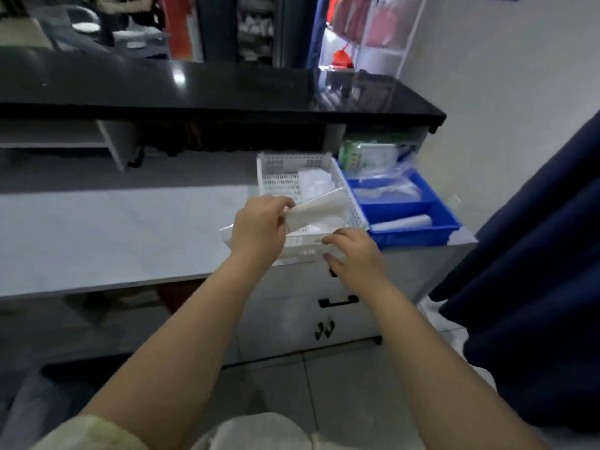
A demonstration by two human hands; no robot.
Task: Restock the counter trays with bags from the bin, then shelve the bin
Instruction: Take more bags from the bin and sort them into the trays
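A white perforated tray (281, 177) stands on the grey counter, with a blue tray (418, 233) touching its right side. My left hand (259, 227) pinches a stack of thin white bags (319, 209), lifted and tilted over the white tray's near half. My right hand (355, 254) rests at the tray's front rim, fingers curled on the lower edge of a bag. More clear bags (313, 180) lie at the back of the white tray. The blue tray holds a clear bag (386, 190) and a white roll (402, 222). No bin is visible.
A black upper counter (227, 92) overhangs the back of the grey worktop (113, 228). Green-and-white packets (367, 159) sit behind the blue tray. White drawers with black handles (337, 302) are below. A dark blue curtain (535, 271) hangs at the right.
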